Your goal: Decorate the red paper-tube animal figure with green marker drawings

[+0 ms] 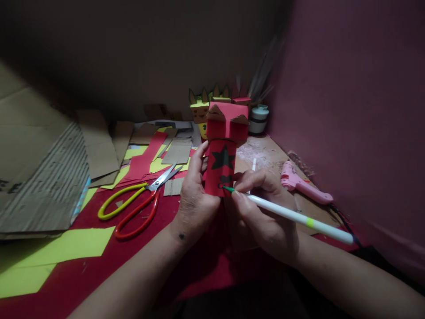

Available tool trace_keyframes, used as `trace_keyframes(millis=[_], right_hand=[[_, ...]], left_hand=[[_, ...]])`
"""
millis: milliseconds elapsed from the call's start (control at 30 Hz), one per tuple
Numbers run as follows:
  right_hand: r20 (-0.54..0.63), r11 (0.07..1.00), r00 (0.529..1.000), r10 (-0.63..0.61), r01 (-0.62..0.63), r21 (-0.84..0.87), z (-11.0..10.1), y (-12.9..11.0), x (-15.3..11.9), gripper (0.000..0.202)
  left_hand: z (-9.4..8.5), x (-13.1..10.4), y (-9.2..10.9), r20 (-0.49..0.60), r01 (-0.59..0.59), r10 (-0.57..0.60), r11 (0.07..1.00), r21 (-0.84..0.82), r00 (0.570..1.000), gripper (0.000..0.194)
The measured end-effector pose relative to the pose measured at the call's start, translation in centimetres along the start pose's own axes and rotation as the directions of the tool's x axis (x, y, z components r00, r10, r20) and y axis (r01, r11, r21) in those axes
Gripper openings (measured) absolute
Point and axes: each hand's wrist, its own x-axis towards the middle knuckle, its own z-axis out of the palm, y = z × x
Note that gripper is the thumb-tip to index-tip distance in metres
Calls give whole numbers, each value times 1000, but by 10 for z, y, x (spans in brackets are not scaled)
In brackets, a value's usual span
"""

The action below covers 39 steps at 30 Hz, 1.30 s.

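Note:
A red paper figure (216,177) with a boxy head and folded ears stands upright in my left hand (195,195), whose fingers and thumb wrap its left side and base. Its front carries a dark star and a smaller dark shape below. My right hand (265,199) pinches a white marker pen (295,216) with a green tip. That tip touches the red front near the lower dark marking. Beside my left hand lie scissors (154,188) with one yellow and one red handle, blades partly apart.
Cardboard pieces (177,148) and red and yellow paper strips (151,153) cover the left. A large cardboard box (36,168) stands far left. Similar yellow figures (199,108), a pale container (259,119) and a pink glue gun (302,184) sit behind and right, beside a pink wall.

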Motion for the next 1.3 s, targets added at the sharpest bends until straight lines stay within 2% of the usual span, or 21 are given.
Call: trace_keyframes(millis=[533, 1033, 1300], right_hand=[[14, 999, 999, -34, 34, -39, 1, 1, 0, 12], [3, 1000, 1000, 6, -6, -15, 2, 1, -1, 12], [-7, 1000, 1000, 14, -14, 16, 2, 2, -1, 11]], left_hand=[[0, 0, 0, -23, 22, -22, 1000, -2, 999, 80], [0, 0, 0, -20, 30, -29, 999, 21, 999, 77], [-1, -1, -2, -14, -21, 21, 999, 46, 1000, 73]])
